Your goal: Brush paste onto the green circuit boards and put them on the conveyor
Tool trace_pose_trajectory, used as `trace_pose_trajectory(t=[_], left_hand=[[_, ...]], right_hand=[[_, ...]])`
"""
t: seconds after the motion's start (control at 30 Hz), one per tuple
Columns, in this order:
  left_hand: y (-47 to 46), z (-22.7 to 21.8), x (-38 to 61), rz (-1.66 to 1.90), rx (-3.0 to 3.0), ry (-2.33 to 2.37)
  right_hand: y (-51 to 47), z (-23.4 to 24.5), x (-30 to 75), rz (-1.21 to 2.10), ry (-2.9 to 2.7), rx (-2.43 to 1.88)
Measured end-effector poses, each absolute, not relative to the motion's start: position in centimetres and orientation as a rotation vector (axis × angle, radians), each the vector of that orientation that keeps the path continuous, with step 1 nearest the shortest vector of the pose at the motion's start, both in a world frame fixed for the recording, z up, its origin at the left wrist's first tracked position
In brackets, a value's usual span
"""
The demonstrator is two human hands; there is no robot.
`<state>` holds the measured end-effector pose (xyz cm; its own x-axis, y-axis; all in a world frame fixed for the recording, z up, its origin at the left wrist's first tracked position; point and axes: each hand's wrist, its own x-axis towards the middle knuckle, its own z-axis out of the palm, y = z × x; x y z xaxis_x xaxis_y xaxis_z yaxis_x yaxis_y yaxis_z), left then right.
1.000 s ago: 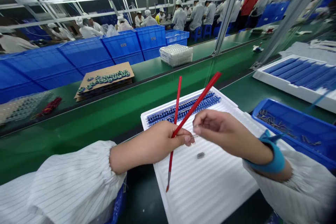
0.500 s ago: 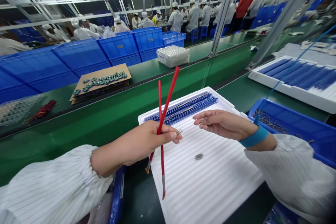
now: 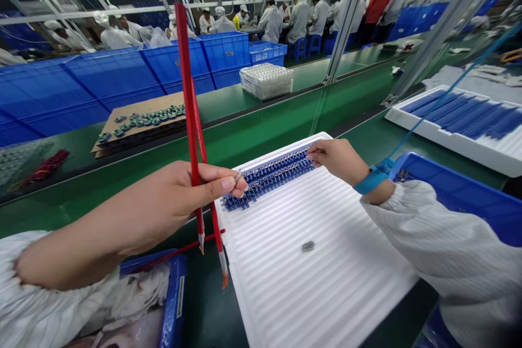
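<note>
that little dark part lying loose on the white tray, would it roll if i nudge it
Probably very light: the dark part is tiny against the white tray. It likely won't roll far, since it lies among the tray's ridges. Probably fiddly to pinch.

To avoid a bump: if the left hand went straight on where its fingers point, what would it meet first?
Probably the rows of blue parts on the white ribbed tray. The left hand, holding two red brushes and a small metal piece, points at them; its height above them is unclear.
</note>
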<state>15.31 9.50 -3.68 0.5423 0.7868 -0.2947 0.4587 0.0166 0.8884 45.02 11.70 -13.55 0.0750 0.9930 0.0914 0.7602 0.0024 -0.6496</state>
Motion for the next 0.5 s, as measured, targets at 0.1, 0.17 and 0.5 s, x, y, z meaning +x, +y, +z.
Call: trace_pose_trajectory(t=[0.1, 0.17, 0.5], left_hand=[[9.6, -3.5, 14.8, 0.356, 1.560, 1.073], [9.7, -3.5, 14.5, 0.371, 1.532, 1.062], [9.9, -3.3, 14.4, 0.285, 1.541, 1.046]], right_hand=[[12.6, -13.8, 45.4, 0.401, -1.870, -1.806], [13.0, -14.0, 45.6, 0.339, -1.950, -1.804], [13.5, -14.3, 46.0, 0.139, -2.100, -1.769]])
